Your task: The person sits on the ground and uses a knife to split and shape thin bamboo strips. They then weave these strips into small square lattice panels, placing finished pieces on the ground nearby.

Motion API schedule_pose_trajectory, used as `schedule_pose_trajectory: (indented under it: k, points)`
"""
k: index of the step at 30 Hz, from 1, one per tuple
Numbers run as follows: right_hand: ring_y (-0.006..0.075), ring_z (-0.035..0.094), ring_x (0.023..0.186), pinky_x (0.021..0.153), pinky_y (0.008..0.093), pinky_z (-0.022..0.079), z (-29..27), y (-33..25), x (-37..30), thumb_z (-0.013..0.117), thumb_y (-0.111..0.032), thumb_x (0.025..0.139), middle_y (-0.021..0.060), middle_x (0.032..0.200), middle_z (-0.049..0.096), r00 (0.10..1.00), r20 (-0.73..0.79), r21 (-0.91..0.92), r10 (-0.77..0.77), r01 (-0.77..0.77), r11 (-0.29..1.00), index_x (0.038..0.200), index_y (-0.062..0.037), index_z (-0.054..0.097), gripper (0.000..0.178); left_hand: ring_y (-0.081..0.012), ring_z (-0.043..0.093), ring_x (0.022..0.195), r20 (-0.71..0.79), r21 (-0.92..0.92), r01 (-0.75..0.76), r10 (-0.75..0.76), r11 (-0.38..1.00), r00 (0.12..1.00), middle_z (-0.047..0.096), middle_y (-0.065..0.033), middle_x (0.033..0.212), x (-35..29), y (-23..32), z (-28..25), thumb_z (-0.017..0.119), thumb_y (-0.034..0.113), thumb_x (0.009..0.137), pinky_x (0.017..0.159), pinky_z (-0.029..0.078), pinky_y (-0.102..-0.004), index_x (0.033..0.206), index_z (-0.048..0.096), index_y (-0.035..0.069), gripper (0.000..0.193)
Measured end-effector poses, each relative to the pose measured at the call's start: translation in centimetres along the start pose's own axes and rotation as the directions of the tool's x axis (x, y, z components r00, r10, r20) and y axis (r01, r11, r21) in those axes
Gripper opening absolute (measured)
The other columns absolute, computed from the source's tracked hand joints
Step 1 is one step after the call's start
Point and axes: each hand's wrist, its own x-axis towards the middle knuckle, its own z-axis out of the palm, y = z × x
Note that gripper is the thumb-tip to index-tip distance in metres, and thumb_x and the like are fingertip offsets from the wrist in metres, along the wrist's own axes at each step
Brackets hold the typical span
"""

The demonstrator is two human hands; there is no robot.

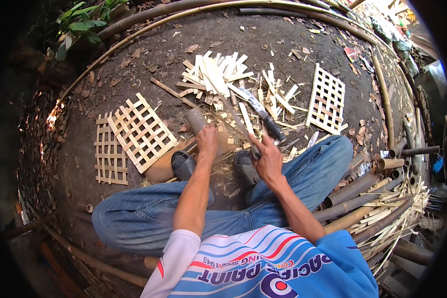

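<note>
My left hand point(207, 141) is wrapped round a short, thick bamboo piece point(196, 119) that rests over a wooden block point(222, 134) on the ground. Closed in my right hand point(269, 158) is the handle of a long, narrow-bladed tool point(235, 113); its blade points away and to the left, blurred, so I cannot tell whether it is a knife or a saw. Just beyond that hand lies a knife point(273, 127) with a black handle and a curved, shiny blade. A heap of pale split bamboo strips point(213, 72) spreads past both hands.
Woven bamboo lattices point(142, 133) lie at the left, and another lattice point(327, 99) at the right. Bamboo poles point(352, 188) and thin strips point(392, 211) are stacked at the lower right. Long poles point(184, 12) border the far side. Dry leaves dot the dirt.
</note>
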Motion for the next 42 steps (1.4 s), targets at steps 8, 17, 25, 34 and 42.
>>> schedule_pose_trajectory:
  k: [8,17,25,34,42]
  points:
    - [0.0309,0.062,0.096,0.076,0.0399,0.045,7.7,6.9,5.3,0.052,-0.013,0.090,0.0159,0.114,0.053,0.984,0.164,-0.425,-0.062,0.127,0.896,0.146,-0.0245,0.044,0.057,-0.0410,0.068,0.087,0.005,-0.063,-0.037,0.037,0.997,0.999,0.069,-0.0221,0.094,0.2,1.1,-1.7,0.064,0.018,0.090,0.076,0.055,-0.0490,0.099,0.065,0.000,0.020]
    - [0.0294,0.065,0.099,0.083,0.0400,0.052,7.9,2.6,8.1,0.064,-0.023,0.091,0.0185,0.116,0.065,0.954,0.299,0.428,0.019,-0.152,0.891,0.125,-0.0017,0.063,0.040,-0.0403,0.068,0.082,0.152,-0.135,-0.043,0.063,0.990,0.986,0.070,-0.0230,0.088,2.3,-0.8,-4.6,0.069,0.023,0.087,0.074,0.053,-0.0477,0.097,0.070,0.003,0.023]
    - [0.0088,0.059,0.078,0.068,0.0227,0.049,7.1,0.3,10.6,0.069,-0.024,0.095,0.0044,0.095,0.068,0.900,0.435,0.849,0.021,-0.417,0.324,0.112,-0.0007,0.068,0.029,-0.0403,0.067,0.081,0.222,-0.393,-0.074,0.173,0.917,0.960,0.067,-0.0256,0.085,3.3,3.0,-10.1,0.070,0.026,0.087,0.070,0.050,-0.0432,0.095,0.070,-0.001,0.028]
    - [0.0082,0.057,0.071,0.062,0.0232,0.049,6.2,1.4,10.4,0.071,-0.020,0.090,0.0025,0.083,0.066,0.933,0.349,0.841,0.087,-0.353,0.410,0.096,-0.0012,0.069,0.020,-0.0300,0.071,0.091,0.224,-0.527,-0.086,0.236,0.845,0.946,0.070,-0.0252,0.097,3.6,3.6,-8.6,0.074,0.027,0.085,0.076,0.052,-0.0383,0.113,0.069,-0.003,0.041]
    - [0.0122,0.061,0.071,0.062,0.0248,0.052,7.1,2.6,9.9,0.066,-0.009,0.087,0.0073,0.081,0.066,0.774,0.578,0.785,0.261,-0.614,0.082,0.082,-0.0012,0.064,0.010,-0.0140,0.069,0.091,0.432,-0.653,0.136,0.220,0.745,0.875,0.073,-0.0067,0.090,4.2,2.2,-9.2,0.073,0.028,0.089,0.072,0.053,-0.0253,0.108,0.073,0.000,0.035]
